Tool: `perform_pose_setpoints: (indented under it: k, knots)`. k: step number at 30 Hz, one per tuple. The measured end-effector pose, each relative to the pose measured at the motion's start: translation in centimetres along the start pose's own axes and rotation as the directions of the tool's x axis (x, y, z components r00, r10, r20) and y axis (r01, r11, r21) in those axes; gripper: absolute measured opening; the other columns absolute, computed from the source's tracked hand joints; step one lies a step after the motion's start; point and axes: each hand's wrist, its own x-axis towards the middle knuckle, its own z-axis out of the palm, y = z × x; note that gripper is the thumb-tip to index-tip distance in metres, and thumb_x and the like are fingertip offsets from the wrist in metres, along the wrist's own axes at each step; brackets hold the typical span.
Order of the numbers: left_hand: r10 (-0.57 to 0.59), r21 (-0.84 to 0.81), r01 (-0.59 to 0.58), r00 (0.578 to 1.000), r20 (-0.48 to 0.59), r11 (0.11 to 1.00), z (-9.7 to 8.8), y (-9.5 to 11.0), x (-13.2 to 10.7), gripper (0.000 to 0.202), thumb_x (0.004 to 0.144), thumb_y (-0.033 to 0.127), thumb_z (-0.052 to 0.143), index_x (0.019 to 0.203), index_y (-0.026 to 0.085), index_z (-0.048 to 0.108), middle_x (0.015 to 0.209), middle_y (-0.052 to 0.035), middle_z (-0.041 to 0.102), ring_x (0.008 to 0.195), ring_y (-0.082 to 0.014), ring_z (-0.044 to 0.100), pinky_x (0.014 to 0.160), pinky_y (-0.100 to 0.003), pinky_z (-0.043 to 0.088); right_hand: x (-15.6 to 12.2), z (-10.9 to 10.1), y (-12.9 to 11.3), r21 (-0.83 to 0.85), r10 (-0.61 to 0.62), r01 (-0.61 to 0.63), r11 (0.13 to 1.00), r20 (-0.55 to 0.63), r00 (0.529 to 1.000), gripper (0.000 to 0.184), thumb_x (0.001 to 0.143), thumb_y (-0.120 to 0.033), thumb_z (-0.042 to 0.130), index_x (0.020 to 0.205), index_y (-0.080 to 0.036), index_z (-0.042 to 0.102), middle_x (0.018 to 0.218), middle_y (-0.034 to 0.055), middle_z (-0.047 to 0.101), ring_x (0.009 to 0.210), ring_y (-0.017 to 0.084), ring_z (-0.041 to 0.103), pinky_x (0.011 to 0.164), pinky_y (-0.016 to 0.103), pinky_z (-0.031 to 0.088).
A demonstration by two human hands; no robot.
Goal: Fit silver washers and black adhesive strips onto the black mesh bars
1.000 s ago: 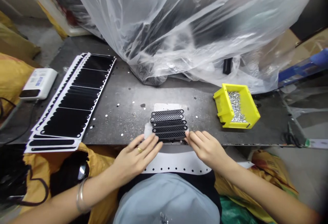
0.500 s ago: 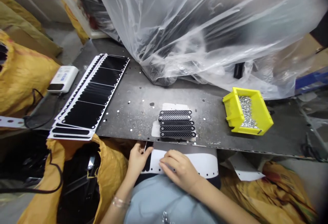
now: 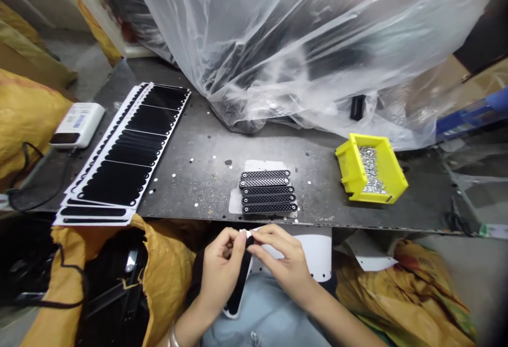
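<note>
My left hand (image 3: 222,273) and my right hand (image 3: 283,265) meet just below the table's near edge, over my lap. Both pinch the top end of a long black strip on white backing (image 3: 240,286) that hangs down between them. A white punched backing sheet (image 3: 317,254) lies on my lap under my right hand. On the grey table (image 3: 198,177), straight ahead of my hands, several black mesh-textured bars (image 3: 266,192) lie side by side in a neat row on a white sheet.
A stack of white sheets with black strips (image 3: 123,151) lies at the table's left. A yellow bin of small metal parts (image 3: 370,170) stands at the right. A big clear plastic bag (image 3: 301,45) fills the back. Yellow sacks (image 3: 24,119) and a white device (image 3: 77,124) sit left.
My hands left the row of bars, dropped to my lap, and have lifted a black strip from the backing sheet, pinching its top end together.
</note>
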Motion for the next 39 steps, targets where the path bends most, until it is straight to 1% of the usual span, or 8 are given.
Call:
perform_pose_setpoints:
  k: [4, 9, 13, 16, 19, 23, 29, 39]
  knots:
    - [-0.003, -0.006, 0.003, 0.999, -0.047, 1.0, 0.3, -0.4, 0.9, 0.038, 0.097, 0.045, 0.062, 0.072, 0.018, 0.058, 0.062, 0.0053, 0.054, 0.055, -0.0078, 0.049, 0.053, -0.016, 0.04, -0.4, -1.9, -1.5, 0.014, -0.007, 0.007, 1.0, 0.022, 1.0, 0.023, 0.094, -0.013, 0.07, 0.111, -0.027, 0.076, 0.1, 0.0053, 0.069, 0.097, 0.019, 0.069, 0.086, 0.035, 0.061]
    - [-0.099, 0.047, 0.096, 0.993, 0.07, 0.994, -2.9, -1.6, 3.2, 0.032, 0.096, 0.049, 0.063, 0.097, 0.019, 0.072, 0.076, 0.0006, 0.07, 0.065, -0.0114, 0.059, 0.056, -0.018, 0.045, 0.6, -5.5, -2.4, 0.388, 0.176, -0.227, 0.893, 0.163, 0.971, 0.017, 0.1, -0.04, 0.064, 0.115, -0.031, 0.061, 0.114, 0.0047, 0.059, 0.086, 0.017, 0.072, 0.078, 0.039, 0.065]
    - [-0.041, 0.146, 0.019, 0.988, 0.148, 0.989, -3.8, -1.4, 4.3, 0.028, 0.094, 0.045, 0.067, 0.099, 0.02, 0.076, 0.092, -0.0031, 0.076, 0.079, -0.0144, 0.067, 0.072, -0.021, 0.052, 3.7, -5.5, -0.4, -0.164, 0.067, -0.054, 0.985, 0.078, 0.995, 0.026, 0.1, -0.02, 0.06, 0.125, -0.028, 0.062, 0.107, 0.006, 0.057, 0.083, 0.015, 0.064, 0.073, 0.032, 0.059]
    - [-0.051, 0.127, 0.037, 0.993, 0.11, 0.991, -3.3, -0.8, 5.1, 0.033, 0.093, 0.045, 0.068, 0.115, 0.021, 0.073, 0.089, -0.0016, 0.074, 0.073, -0.013, 0.065, 0.067, -0.021, 0.051, 5.4, -4.2, 1.2, -0.492, -0.167, 0.239, 0.837, 0.186, 0.968, 0.045, 0.101, -0.009, 0.051, 0.143, -0.021, 0.055, 0.108, 0.0101, 0.064, 0.091, 0.019, 0.064, 0.078, 0.036, 0.055]
    - [-0.063, 0.147, 0.046, 0.992, 0.111, 0.988, -2.7, -0.4, 5.7, 0.034, 0.093, 0.045, 0.066, 0.115, 0.02, 0.074, 0.089, -0.0019, 0.075, 0.067, -0.0119, 0.063, 0.062, -0.02, 0.049, 6.1, -3.5, 2.0, -0.463, -0.233, 0.349, 0.814, 0.29, 0.928, 0.034, 0.1, -0.014, 0.06, 0.134, -0.018, 0.062, 0.108, 0.0103, 0.068, 0.094, 0.02, 0.066, 0.078, 0.036, 0.054]
    - [-0.103, 0.118, 0.092, 0.99, 0.095, 0.989, -2.2, -0.2, 5.9, 0.032, 0.093, 0.048, 0.066, 0.104, 0.019, 0.076, 0.086, -0.0029, 0.077, 0.072, -0.0147, 0.068, 0.067, -0.022, 0.052, 6.3, -3.8, 2.0, -0.392, -0.208, 0.313, 0.865, 0.288, 0.935, 0.015, 0.1, -0.015, 0.061, 0.111, -0.018, 0.071, 0.105, 0.0095, 0.068, 0.095, 0.019, 0.066, 0.08, 0.033, 0.056]
    - [-0.142, 0.055, 0.137, 0.986, 0.092, 0.989, -2.0, -0.2, 5.9, 0.032, 0.09, 0.049, 0.07, 0.096, 0.018, 0.076, 0.083, -0.0026, 0.078, 0.067, -0.0137, 0.067, 0.062, -0.02, 0.051, 6.7, -3.7, 2.0, -0.446, -0.272, 0.394, 0.804, 0.314, 0.91, 0.014, 0.096, -0.013, 0.066, 0.108, -0.016, 0.074, 0.104, 0.0106, 0.072, 0.092, 0.02, 0.06, 0.078, 0.033, 0.056]
    - [-0.159, 0.084, 0.151, 0.983, 0.097, 0.985, -1.9, -0.2, 6.3, 0.031, 0.088, 0.048, 0.071, 0.092, 0.017, 0.075, 0.08, -0.0042, 0.077, 0.064, -0.0146, 0.064, 0.058, -0.023, 0.046, 7.1, -3.9, 2.2, -0.417, -0.169, 0.306, 0.856, 0.334, 0.927, 0.018, 0.101, -0.02, 0.06, 0.111, -0.022, 0.076, 0.104, 0.0092, 0.07, 0.093, 0.02, 0.059, 0.078, 0.034, 0.056]
